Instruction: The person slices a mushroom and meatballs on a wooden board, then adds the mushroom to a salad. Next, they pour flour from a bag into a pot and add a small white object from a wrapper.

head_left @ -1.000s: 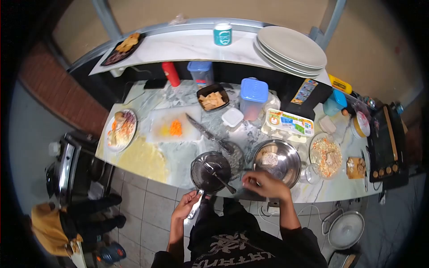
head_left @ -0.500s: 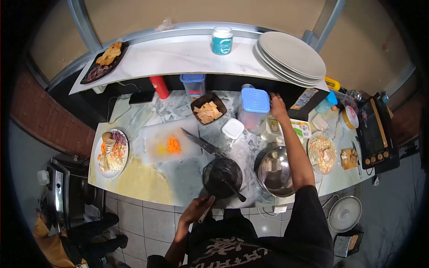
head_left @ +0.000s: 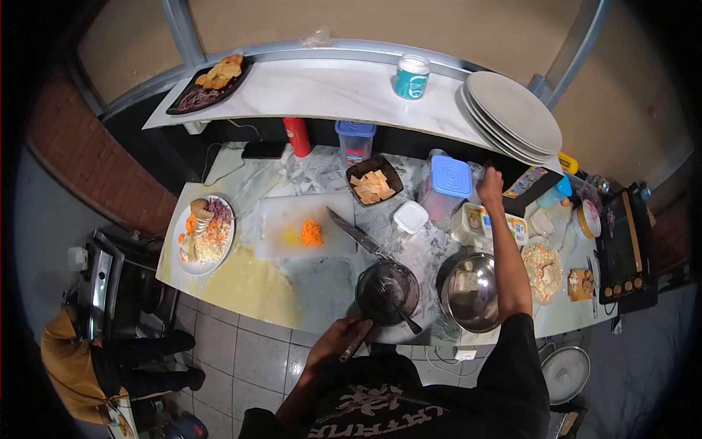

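My left hand (head_left: 338,342) is closed around the handle (head_left: 356,341) of a dark saucepan (head_left: 371,313) at the counter's front edge. A fork (head_left: 398,307) with a dark handle leans inside the pan. My right arm stretches across a steel bowl (head_left: 468,311) to the back of the counter. There my right hand (head_left: 491,186) has its fingers curled beside a clear container (head_left: 474,178), seemingly gripping it; the fingertips are partly hidden. Just left of that stands a clear tub with a blue lid (head_left: 450,178). A white-lidded container (head_left: 410,217) sits nearer the pan.
A knife (head_left: 358,233) lies across the white cutting board (head_left: 278,212) beside grated carrot (head_left: 311,232). Left is a plate of chopped vegetables (head_left: 212,241); right, another plate of shreds (head_left: 542,271). Stacked plates (head_left: 512,110) stand on the raised shelf (head_left: 314,91). A person (head_left: 73,358) is at lower left.
The view has swung so that the counter sits further right. A clear container now shows beside my right hand at the back. My left hand keeps hold of the saucepan handle.
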A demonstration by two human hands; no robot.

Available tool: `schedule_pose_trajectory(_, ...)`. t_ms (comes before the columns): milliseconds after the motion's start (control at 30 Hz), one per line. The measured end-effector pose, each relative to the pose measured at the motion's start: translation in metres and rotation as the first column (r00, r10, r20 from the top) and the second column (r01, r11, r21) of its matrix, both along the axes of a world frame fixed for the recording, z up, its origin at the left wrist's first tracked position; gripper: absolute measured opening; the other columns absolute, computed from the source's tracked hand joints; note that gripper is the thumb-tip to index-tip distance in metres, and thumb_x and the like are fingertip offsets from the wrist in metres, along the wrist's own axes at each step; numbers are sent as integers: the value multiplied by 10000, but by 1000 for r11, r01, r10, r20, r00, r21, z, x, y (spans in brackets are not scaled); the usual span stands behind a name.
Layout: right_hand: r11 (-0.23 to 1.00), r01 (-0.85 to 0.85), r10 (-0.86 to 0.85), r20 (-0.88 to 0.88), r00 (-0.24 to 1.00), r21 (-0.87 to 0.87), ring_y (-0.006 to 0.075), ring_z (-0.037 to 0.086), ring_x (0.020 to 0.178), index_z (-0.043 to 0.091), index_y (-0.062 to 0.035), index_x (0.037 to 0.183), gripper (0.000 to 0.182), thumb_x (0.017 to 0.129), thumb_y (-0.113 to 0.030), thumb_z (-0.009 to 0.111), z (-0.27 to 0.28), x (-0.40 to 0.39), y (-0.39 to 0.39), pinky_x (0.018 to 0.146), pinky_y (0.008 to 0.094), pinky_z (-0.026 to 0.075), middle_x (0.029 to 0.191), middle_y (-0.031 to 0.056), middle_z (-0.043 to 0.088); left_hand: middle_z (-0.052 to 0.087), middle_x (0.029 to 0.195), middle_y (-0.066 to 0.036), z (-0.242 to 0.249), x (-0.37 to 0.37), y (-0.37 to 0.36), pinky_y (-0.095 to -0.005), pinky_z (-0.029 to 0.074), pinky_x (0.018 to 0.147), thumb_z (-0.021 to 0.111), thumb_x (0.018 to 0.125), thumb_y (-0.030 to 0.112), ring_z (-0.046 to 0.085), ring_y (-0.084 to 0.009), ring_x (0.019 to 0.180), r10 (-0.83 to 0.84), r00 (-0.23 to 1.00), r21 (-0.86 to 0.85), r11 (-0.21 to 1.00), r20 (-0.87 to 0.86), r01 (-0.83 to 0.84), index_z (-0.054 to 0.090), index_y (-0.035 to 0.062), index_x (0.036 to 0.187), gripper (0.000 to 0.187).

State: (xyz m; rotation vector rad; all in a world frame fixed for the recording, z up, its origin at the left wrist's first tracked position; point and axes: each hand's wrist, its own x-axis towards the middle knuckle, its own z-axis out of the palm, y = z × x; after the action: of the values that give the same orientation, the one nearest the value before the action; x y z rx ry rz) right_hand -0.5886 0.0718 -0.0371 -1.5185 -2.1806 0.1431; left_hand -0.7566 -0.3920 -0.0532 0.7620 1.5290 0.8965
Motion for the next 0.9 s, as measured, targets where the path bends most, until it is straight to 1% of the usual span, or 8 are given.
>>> schedule_pose_trajectory(100, 949, -77, 120, -122, 985, 307, 466, 577, 918, 550, -15, 1102, 465, 648, 70, 601, 4, 19, -6, 811, 488, 471, 982, 270, 606, 663, 874, -170, -14, -4, 4, -330, 490, 732, 585, 925, 249, 631, -216, 775, -47, 995, 92, 994, -83, 55, 594, -21, 1108, 327)
schedule_pose_trajectory(233, 917, -118, 196, -173, 965, 380, 457, 578, 917, 552, 21, 1067, 443, 633, 87, 607, 50, 38, -52, 801, 480, 469, 983, 267, 610, 664, 905, -199, -49, -13, 7, -368, 495, 741, 583, 922, 241, 648, -266, 796, -100, 971, 255, 954, -217, 156, 611, -20, 1092, 313)
schedule_pose_trajectory(300, 885, -71, 146, -130, 981, 460, 371, 630, 834, 564, 34, 1044, 397, 663, 36, 676, 67, 49, -66, 745, 423, 494, 917, 238, 627, 667, 912, -199, -35, -15, 6, -375, 495, 749, 576, 925, 235, 650, -245, 819, -165, 961, 128, 972, -220, 197, 612, -5, 1110, 306)
schedule_pose_trajectory(367, 997, 36, -12, -309, 951, 73, 213, 642, 732, 583, 32, 1012, 323, 730, -36, 726, 94, 60, -85, 668, 333, 500, 840, 163, 642, 683, 898, -159, -28, -21, 5, -351, 499, 745, 578, 925, 232, 648, -200, 827, -130, 966, 129, 978, -221, 162, 621, -10, 1104, 304)
schedule_pose_trajectory(533, 842, -467, 85, -788, 610, -271, 108, 567, 737, 617, 14, 1089, 272, 878, -152, 661, 152, 83, -147, 654, 249, 473, 864, 23, 628, 678, 907, -112, -27, -60, -11, -278, 486, 761, 574, 939, 227, 610, -121, 824, -37, 976, 284, 954, -213, 98, 607, -4, 1141, 309)
schedule_pose_trajectory(600, 791, -554, 72, -859, 507, -261, 105, 561, 768, 600, 16, 1124, 298, 888, -160, 647, 169, 78, -180, 684, 244, 466, 869, 21, 620, 676, 907, -104, -6, -70, -8, -266, 484, 763, 566, 949, 239, 608, -114, 834, 3, 961, 275, 959, -276, 76, 609, -10, 1131, 311)
schedule_pose_trajectory(767, 590, -807, 123, -990, 68, 18, 145, 551, 870, 471, 41, 1279, 505, 879, -213, 646, 166, 51, -239, 804, 286, 454, 1090, 87, 577, 646, 944, -92, 36, -70, 14, -263, 496, 792, 481, 995, 243, 608, -138, 881, 9, 997, 458, 888, 80, -44, 566, -33, 1182, 344)
schedule_pose_trajectory(900, 449, -893, 48, -999, -17, 37, 188, 549, 931, 427, 54, 1310, 547, 890, -245, 611, 137, 25, -272, 837, 313, 455, 1230, 141, 528, 622, 1009, -109, 78, -52, 20, -283, 515, 794, 443, 1006, 194, 609, -150, 885, -76, 993, 567, 824, 95, 9, 545, -37, 1204, 321)
